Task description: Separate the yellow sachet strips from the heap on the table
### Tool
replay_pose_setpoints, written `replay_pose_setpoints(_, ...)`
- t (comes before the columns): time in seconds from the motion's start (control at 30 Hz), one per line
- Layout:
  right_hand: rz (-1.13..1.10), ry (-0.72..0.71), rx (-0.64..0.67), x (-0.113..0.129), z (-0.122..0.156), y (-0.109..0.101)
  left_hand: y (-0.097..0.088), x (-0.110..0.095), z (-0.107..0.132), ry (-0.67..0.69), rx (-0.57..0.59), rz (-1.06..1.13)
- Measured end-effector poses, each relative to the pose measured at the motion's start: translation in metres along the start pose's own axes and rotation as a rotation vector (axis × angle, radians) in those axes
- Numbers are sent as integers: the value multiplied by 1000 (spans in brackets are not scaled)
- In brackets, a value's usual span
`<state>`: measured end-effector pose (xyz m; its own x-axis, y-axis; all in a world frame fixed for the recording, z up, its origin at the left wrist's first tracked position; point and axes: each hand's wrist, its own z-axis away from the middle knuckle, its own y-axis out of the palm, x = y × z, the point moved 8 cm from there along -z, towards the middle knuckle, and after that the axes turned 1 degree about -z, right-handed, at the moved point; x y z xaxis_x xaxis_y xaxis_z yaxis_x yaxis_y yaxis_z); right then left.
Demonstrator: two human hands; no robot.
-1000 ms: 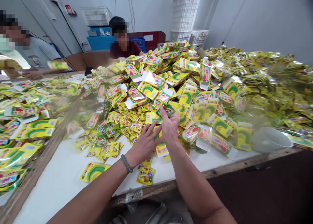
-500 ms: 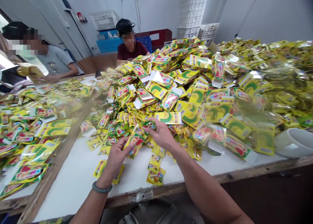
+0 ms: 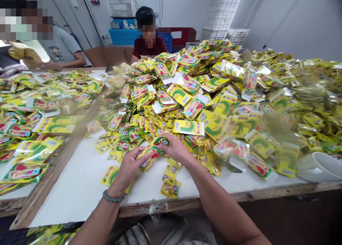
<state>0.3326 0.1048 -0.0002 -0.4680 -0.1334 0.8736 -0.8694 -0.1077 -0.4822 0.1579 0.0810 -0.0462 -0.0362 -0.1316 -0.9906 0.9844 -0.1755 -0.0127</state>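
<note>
- Writing: the packs in the pile (image 3: 203,95) are yellow and green with red pictures. A flat card (image 3: 188,127) just beyond the hands shows a barcode. A pack (image 3: 22,172) at the near left carries big red letters, something like "TAMS", too blurred to be sure.
- Left hand (image 3: 130,167): palm turned inward, fingers curled, thumb and fingertips pinching a sachet (image 3: 149,156) above the bench (image 3: 74,191). A bead bracelet (image 3: 112,198) sits on the wrist.
- Right hand (image 3: 175,148): palm down, forearm reaching in from the near right, fingers closed on a green sachet (image 3: 161,141) at the near foot of the pile, just beside the left hand's one.
- Loose small sachets (image 3: 171,182) lie on the white top near the hands.
- A wooden strip (image 3: 53,173) runs along the bench's left side, more packs beyond it.
- A white bowl (image 3: 317,166) stands at the near right edge.
- At the far side sit a person in grey (image 3: 62,47), hands on a pack, and a person in dark red (image 3: 149,47).
</note>
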Motion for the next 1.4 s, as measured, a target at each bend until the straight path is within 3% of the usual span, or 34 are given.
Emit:
replay_pose_setpoints(0.1, 108, -74, -96, 7, 1, -4, -2, 0, -2, -7, -39, 49)
replay_pose_setpoints(0.3, 283, -191, -56, 14, 4, 4, -3, 4, -2, -29, -50, 81)
replay_pose_setpoints(0.43, 244, -207, -69, 14, 5, 6, -3, 3, -2, -12, -40, 75)
replay_pose_setpoints(0.6, 130, -209, 30, 14, 4, 12, -5, 5, 3, -62, -42, 104)
replay_pose_setpoints(0.77, -146, -113, -74, 4, 1, 3, -6, 7, 6, -146, -60, 216)
replay_pose_setpoints(1.07, -182, -65, 31, -3, 4, 19, -10, 9, 8, -172, -77, 203)
replay_pose_setpoints(1.27, -235, -35, -31, 1, 3, 7, -11, 5, 6, -132, -35, 141)
replay_pose_setpoints(1.4, -152, -56, -32, 2, 4, 14, -10, 9, 7, -140, -9, 104)
